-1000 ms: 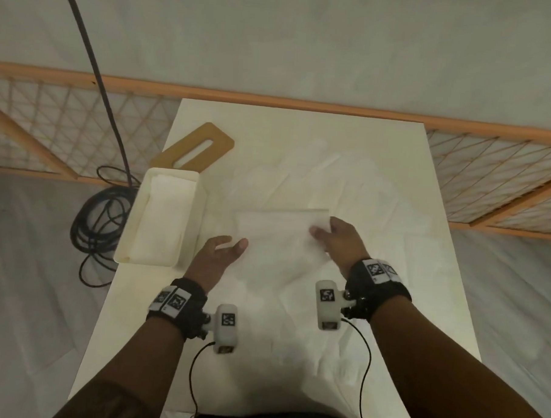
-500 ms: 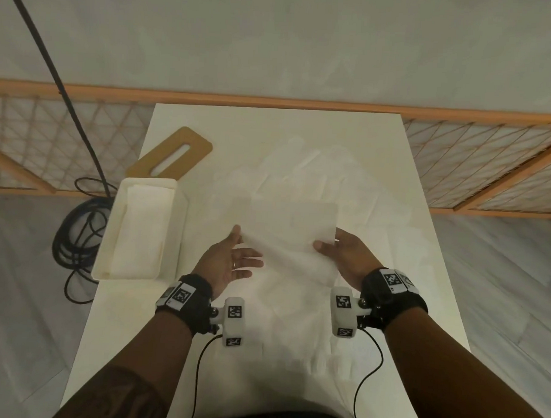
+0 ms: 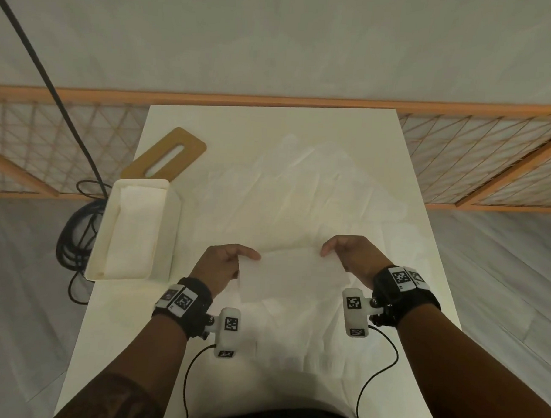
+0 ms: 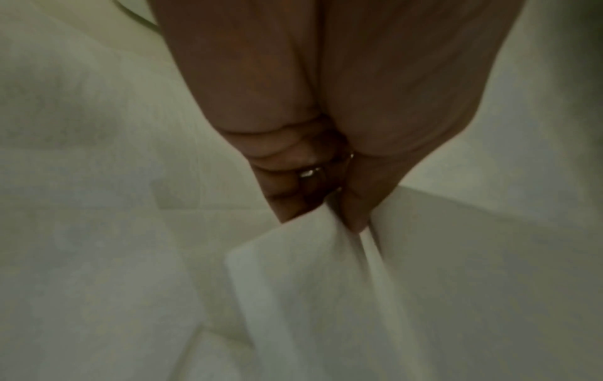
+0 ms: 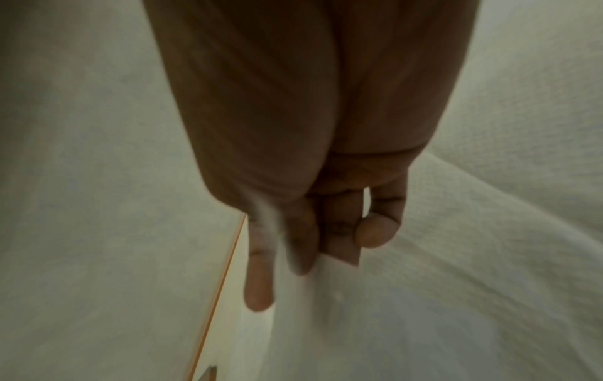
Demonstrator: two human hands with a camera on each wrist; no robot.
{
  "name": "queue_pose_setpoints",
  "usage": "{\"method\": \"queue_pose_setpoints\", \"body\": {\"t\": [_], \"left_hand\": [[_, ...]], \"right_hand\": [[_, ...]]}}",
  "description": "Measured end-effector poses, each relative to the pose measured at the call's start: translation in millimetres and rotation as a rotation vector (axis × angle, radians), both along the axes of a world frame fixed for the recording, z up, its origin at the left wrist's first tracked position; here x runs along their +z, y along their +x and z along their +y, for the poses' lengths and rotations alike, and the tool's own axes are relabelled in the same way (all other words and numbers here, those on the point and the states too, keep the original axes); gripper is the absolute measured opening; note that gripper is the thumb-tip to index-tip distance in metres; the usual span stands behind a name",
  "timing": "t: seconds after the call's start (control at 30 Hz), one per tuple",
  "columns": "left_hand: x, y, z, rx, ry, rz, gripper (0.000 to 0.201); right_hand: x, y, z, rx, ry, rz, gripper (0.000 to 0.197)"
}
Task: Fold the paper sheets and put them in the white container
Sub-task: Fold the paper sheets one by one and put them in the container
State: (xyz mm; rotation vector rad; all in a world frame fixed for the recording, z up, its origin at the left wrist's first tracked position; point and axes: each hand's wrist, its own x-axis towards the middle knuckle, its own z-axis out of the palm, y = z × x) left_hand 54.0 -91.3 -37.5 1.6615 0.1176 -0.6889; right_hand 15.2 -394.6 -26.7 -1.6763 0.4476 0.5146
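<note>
Folded paper sheet (image 3: 291, 277) held up at near centre above table (image 3: 271, 126), left hand (image 3: 219, 268) pinching left edge, right hand (image 3: 352, 259) pinching right edge, fold seemingly mid-way. More loose sheets (image 3: 303, 194) spread flat beyond and below, not yet folded. White container (image 3: 169, 232) at left edge already holding folded paper; task judged partly done, much left.
</note>
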Motion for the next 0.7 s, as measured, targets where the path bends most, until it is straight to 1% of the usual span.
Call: {"method": "queue_pose_setpoints", "body": {"t": [0.1,0.17,0.23,0.27,0.3,0.37,0.4,0.47,0.57,0.63,0.7], "left_hand": [[-4,-6,-1,-0.043,0.015,0.089,0.037],[-5,-13,-6,-0.045,-0.025,0.189,0.041],[-6,-22,-12,-0.011,-0.053,0.26,0.037],[-8,-28,-16,-0.001,-0.046,0.255,0.032],[-10,-33,-19,0.005,-0.007,0.213,0.025],[-14,-40,-23,-0.027,0.177,0.044,0.007],[-19,-43,-25,-0.044,0.247,-0.017,0.012],[-24,-46,-30,-0.021,0.29,-0.039,0.021],[-29,-49,-33,-0.004,0.373,-0.067,0.022],[-28,-51,-34,-0.008,0.372,-0.081,0.019],[-26,-53,-37,0.017,0.333,-0.081,0.012]], "right_hand": [[-13,-2,-11,-0.055,0.031,0.109,0.036],[-15,-4,-15,-0.131,0.104,0.19,0.031],[-14,-6,-17,-0.173,0.161,0.251,0.026],[-15,-7,-17,-0.164,0.147,0.264,0.024],[-16,-7,-18,-0.12,0.091,0.247,0.024],[-22,-6,-20,-0.006,-0.081,0.157,0.031],[-24,-4,-20,0.028,-0.152,0.113,0.034],[-26,1,-22,0.03,-0.241,0.059,0.034],[-30,7,-23,0.005,-0.337,0.049,0.027],[-28,9,-25,0.018,-0.355,0.074,0.024],[-27,8,-27,0.048,-0.284,0.141,0.032]]}}
